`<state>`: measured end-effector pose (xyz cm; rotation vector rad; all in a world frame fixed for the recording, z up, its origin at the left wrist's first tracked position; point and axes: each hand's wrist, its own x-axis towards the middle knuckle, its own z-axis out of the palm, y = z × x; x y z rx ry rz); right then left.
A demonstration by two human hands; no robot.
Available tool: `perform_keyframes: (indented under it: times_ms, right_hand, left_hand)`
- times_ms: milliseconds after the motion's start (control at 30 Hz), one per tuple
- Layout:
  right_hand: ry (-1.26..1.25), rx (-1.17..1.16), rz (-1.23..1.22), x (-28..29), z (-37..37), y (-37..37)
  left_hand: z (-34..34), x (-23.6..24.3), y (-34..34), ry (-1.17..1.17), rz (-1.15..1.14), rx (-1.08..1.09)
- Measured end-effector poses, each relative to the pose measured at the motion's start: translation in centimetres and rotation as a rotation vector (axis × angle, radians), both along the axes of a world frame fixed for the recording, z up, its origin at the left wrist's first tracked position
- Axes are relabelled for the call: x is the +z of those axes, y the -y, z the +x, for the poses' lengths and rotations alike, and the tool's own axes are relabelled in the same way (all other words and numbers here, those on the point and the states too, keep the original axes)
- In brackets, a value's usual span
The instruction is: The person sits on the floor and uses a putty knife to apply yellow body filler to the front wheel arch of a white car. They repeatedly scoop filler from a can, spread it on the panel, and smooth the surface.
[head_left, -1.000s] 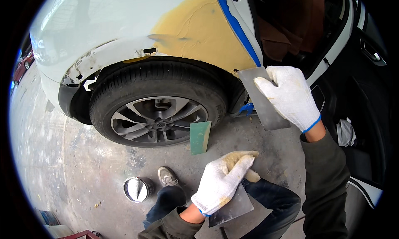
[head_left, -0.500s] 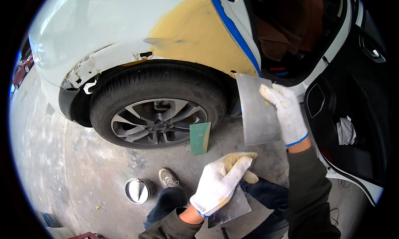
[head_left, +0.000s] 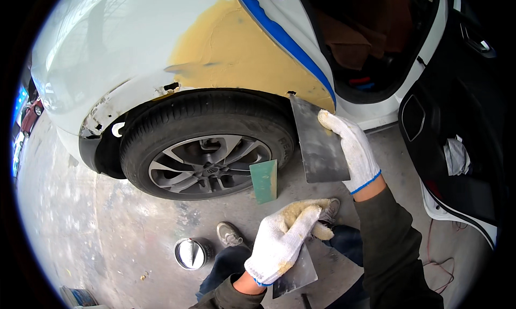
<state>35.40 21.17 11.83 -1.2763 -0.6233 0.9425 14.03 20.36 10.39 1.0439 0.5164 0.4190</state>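
Observation:
My gloved right hand [head_left: 352, 148] is closed on a thin flat metal spreader [head_left: 320, 142], thumb on its face. The spreader's upper corner is at the lower edge of the tan body filler [head_left: 236, 51] on a white car panel [head_left: 107, 45]; I cannot tell whether they touch. Lower down, my gloved left hand [head_left: 282, 239] has its fingers curled, with tan filler on the glove. A second grey metal plate [head_left: 295, 274] sticks out below it and appears held in that hand; the grip itself is hidden.
A green spreader sheet [head_left: 264, 181] leans by the car wheel [head_left: 209, 164]. An open can [head_left: 192, 253] stands on the concrete floor [head_left: 118, 228] near my shoe [head_left: 229, 234]. On the right hangs the open car door [head_left: 457, 110], a crumpled cloth [head_left: 456, 156] in its pocket.
The view has shifted, so the car panel appears further left. My right hand has tilted the spreader, whose face now looks darker. My left hand keeps nearly the same pose.

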Motion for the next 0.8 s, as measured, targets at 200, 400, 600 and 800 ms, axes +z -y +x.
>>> perform_keyframes:
  times_ms: [200, 400, 600, 800]
  right_hand:
    - [-0.282, 0.064, 0.156, 0.8, -3.1, -0.3]
    - [-0.373, -0.041, 0.135, 0.8, -3.7, -0.3]
    - [-0.436, -0.084, 0.091, 3.1, -4.5, 0.5]
    - [-0.685, -0.017, 0.190, 2.4, -4.3, -0.5]
  left_hand:
    - [0.5, -0.2, 0.3, -0.007, 0.043, 0.005]
    - [0.9, 0.8, 0.4, -0.051, 0.008, 0.033]
    - [0.9, 0.6, 0.5, -0.049, 0.010, 0.035]
    - [0.5, 0.6, 0.2, -0.044, 0.034, 0.009]
